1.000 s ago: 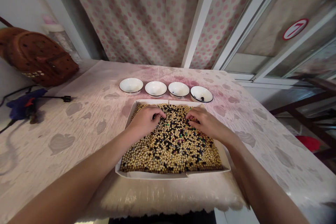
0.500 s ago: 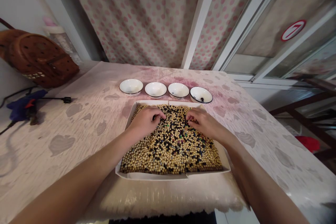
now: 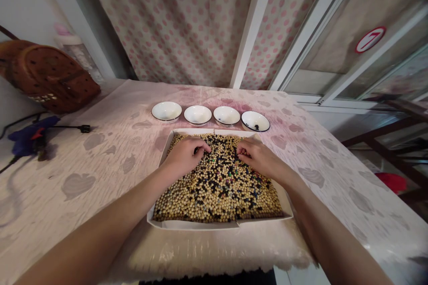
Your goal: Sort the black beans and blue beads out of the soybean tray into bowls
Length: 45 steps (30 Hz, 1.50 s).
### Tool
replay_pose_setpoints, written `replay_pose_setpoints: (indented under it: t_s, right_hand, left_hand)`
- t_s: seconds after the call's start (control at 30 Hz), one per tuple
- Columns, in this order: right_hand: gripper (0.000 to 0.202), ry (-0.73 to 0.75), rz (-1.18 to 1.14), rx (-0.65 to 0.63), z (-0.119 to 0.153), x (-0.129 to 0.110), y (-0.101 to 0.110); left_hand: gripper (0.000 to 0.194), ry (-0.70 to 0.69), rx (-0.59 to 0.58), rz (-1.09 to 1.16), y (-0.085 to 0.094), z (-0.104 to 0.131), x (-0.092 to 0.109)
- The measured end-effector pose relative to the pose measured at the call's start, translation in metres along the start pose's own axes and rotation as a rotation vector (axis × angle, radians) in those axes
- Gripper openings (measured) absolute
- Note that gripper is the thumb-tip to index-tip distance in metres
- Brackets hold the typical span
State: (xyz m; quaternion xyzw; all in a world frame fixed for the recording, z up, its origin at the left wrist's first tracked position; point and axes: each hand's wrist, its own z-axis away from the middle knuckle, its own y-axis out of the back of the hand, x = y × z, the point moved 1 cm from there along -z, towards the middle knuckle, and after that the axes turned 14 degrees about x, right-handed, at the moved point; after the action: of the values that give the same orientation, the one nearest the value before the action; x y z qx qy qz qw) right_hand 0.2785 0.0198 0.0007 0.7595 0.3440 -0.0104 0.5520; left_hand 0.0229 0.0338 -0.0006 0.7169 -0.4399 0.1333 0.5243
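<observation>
A white shallow box (image 3: 194,226) holds a layer of yellow soybeans (image 3: 214,207) mixed with black beans (image 3: 214,182) and a few small green, red and blue pieces. My left hand (image 3: 189,153) rests over the box's far left part, thumb and fingers drawn together at the beans. Opposite it, my right hand (image 3: 254,156) has its fingers curled down among the beans at the far right. Whatever either hand's fingertips pinch is too small or hidden to make out.
Behind the box stand several white dark-rimmed bowls in a row; the rightmost bowl (image 3: 262,120) contains a few black pieces. On the left lie a blue glue gun (image 3: 30,136) with its cord and plug (image 3: 85,128), and a brown backpack (image 3: 56,75). A patterned cloth (image 3: 110,213) covers the table.
Both hands stay almost in the same place over the beans, fingers still curled. The view has shifted very slightly.
</observation>
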Motion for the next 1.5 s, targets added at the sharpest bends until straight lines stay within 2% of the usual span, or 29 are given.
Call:
replay_pose_setpoints:
  t_s: [0.1, 0.2, 0.4, 0.57, 0.67, 0.8, 1.0, 1.1, 1.17, 1.23, 1.37, 1.5]
  right_hand:
    - [0.011, -0.024, -0.024, 0.026, -0.001, 0.003, -0.001]
    - [0.005, -0.14, -0.134, 0.046, -0.001, 0.008, -0.002]
    - [0.018, -0.431, -0.708, 0.147, -0.004, 0.018, 0.005]
    - [0.022, -0.677, -1.033, 0.131, -0.003, 0.02, 0.009]
    - [0.021, -0.707, -1.056, 0.134, -0.003, 0.021, 0.007]
    - [0.018, -0.645, -0.972, 0.183, -0.003, 0.021, 0.003]
    - [0.02, -0.695, -1.088, 0.235, -0.004, 0.024, 0.006]
    - [0.021, -0.641, -0.922, 0.433, -0.006, 0.039, 0.01]
    - [0.021, -0.565, -0.651, 0.614, -0.007, 0.055, 0.012]
    - [0.022, -0.514, -0.389, 0.716, -0.006, 0.072, 0.013]
    - [0.021, -0.502, -0.085, 0.726, -0.006, 0.095, 0.012]
    - [0.019, -0.47, 0.049, 0.66, -0.006, 0.096, 0.01]
  left_hand:
    - [0.031, -0.003, -0.001, -0.001, 0.0, 0.0, 0.0]
    - [0.031, -0.011, -0.002, -0.001, 0.0, 0.0, 0.0]
    - [0.03, -0.007, -0.004, -0.007, 0.0, 0.0, 0.0]
    - [0.031, -0.007, -0.003, -0.005, 0.0, 0.0, 0.0]
    - [0.03, -0.008, -0.006, -0.011, 0.0, 0.0, 0.0]
    - [0.03, -0.019, -0.009, -0.001, 0.0, 0.0, 0.0]
    - [0.029, 0.001, -0.009, -0.005, 0.001, 0.002, 0.001]
    - [0.029, 0.005, -0.012, 0.007, 0.001, 0.002, 0.002]
    - [0.029, 0.003, -0.014, 0.005, 0.001, 0.002, 0.002]
    - [0.029, 0.001, -0.008, 0.003, 0.001, 0.001, 0.002]
    - [0.03, -0.012, 0.003, 0.02, 0.0, 0.001, 0.0]
    - [0.031, -0.028, 0.013, 0.02, 0.0, 0.001, 0.0]
